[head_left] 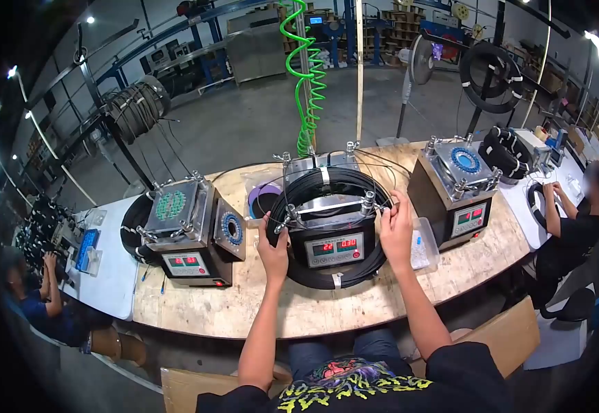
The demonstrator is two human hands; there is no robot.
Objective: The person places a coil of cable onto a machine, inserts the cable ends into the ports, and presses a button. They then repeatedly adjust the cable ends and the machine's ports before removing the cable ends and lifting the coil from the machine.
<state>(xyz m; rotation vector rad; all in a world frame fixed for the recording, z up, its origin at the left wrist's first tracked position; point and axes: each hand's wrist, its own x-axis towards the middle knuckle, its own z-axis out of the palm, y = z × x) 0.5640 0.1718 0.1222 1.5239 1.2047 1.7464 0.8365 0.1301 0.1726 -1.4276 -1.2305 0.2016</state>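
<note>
A large coil of black cable (326, 281) hangs around the middle machine (334, 249), whose panel shows red digits. My left hand (273, 249) is closed on the coil's left side, next to a metal post. On the other side, my right hand (397, 230) has its fingers pressed together near the coil's upper right, by a thin black cable; what its fingertips hold is too small to make out. White ties wrap the coil at top and bottom.
Similar machines stand at left (188, 237) and right (456, 199) on the wooden table (210, 310). A clear tray (423, 251) lies right of the coil. Green spiral hose (301, 69) hangs behind. Co-workers sit at both far sides.
</note>
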